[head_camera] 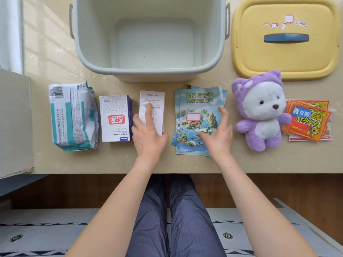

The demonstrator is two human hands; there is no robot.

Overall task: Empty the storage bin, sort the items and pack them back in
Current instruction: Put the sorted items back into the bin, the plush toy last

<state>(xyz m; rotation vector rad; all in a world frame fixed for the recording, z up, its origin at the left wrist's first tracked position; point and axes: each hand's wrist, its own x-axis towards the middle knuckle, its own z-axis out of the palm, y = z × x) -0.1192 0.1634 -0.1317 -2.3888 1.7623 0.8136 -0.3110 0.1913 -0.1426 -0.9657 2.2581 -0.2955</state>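
The grey storage bin [89, 58] stands empty at the back of the table. In a row before it lie a white and teal packet [72, 115], a white box with a red stamp [115, 117], a slim white cable box [155, 98], a stack of blue map booklets [196, 101], a purple and white plush bear [259, 110] and orange sachets [308, 121]. My left hand [148, 134] holds the cable box, its forefinger straight along the top. My right hand [219, 132] rests on the booklets with fingers spread.
The bin's yellow lid [285, 58] with a blue handle lies at the back right. A grey flat object [14, 123] sits at the table's left edge. The table's front edge [259, 171] runs just above my knees.
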